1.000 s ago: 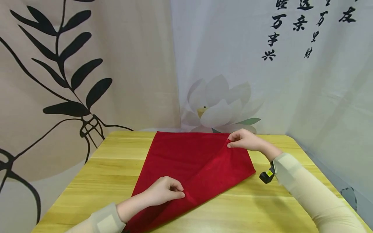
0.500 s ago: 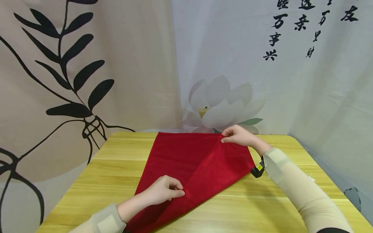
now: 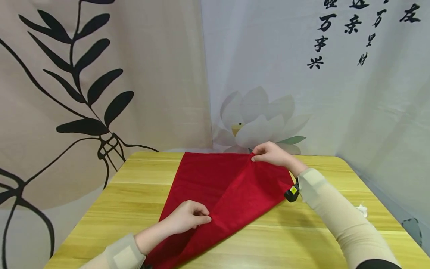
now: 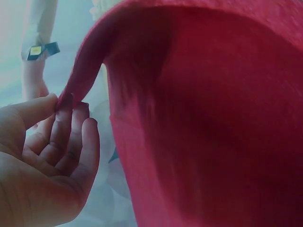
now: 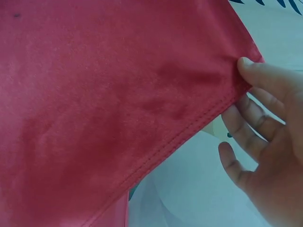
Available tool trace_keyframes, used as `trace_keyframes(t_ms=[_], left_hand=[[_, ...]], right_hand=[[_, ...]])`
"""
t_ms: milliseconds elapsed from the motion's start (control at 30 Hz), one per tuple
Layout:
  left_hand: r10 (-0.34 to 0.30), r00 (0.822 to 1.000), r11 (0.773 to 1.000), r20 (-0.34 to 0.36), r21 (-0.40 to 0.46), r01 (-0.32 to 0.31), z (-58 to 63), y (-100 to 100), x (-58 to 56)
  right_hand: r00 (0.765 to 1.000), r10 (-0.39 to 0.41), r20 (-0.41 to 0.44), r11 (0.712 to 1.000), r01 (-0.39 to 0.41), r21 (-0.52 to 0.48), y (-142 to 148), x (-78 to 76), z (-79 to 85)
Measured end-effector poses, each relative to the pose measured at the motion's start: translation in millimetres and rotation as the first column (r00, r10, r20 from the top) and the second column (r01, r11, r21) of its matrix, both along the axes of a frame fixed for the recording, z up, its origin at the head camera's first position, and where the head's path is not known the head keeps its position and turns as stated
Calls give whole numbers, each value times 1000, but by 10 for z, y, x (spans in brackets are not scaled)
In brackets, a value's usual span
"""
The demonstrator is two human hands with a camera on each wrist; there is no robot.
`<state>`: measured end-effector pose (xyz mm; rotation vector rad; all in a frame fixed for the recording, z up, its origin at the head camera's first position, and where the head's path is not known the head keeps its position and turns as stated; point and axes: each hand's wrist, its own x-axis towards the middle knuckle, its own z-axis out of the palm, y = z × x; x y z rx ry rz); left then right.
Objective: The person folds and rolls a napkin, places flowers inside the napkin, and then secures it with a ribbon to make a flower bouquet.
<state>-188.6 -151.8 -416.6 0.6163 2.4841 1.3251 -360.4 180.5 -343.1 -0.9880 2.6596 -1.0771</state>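
Observation:
A red cloth [image 3: 204, 183] lies on the wooden table, its right part lifted and folded over toward the left. With thumb and fingertips, my right hand [image 3: 273, 154] pinches a corner of the flap near the table's far edge. The right wrist view shows that corner between thumb and fingers, with a stitched hem [image 5: 161, 156] running down from it. Nearer to me, my left hand [image 3: 189, 218] pinches the flap's edge. In the left wrist view the cloth [image 4: 208, 113] arches up from the thumb and fingertips, the other fingers loosely bent below it.
The yellow wooden table [image 3: 124, 201] extends to both sides of the cloth. A small white scrap [image 3: 362, 210] lies by the right sleeve. Behind the table hangs a printed curtain [image 3: 168, 74] with leaves, a lotus and black characters.
My right hand has moved left and slightly farther away, drawing the cloth's corner along, so the flap covers more. My left hand stays nearly in place. The white scrap has come into view.

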Motion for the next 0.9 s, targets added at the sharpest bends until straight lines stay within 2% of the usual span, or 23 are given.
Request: trace_keyframes(t_ms=[267,600,900], left_hand=[[29,1000,1000,1,-10,-29,-19,-47,-31],[50,998,998,-28,-35,-51,-69,-130,-90],[81,996,996,-30,-21,-82,-93,-180,-138]], right_hand=[[998,-43,-53,999,42,-18,-107,-58,-52],[990,-58,-126,996,50,-68,-255,-155,-119],[990,-98,-100,992,90,-87,-384,-226,-130]])
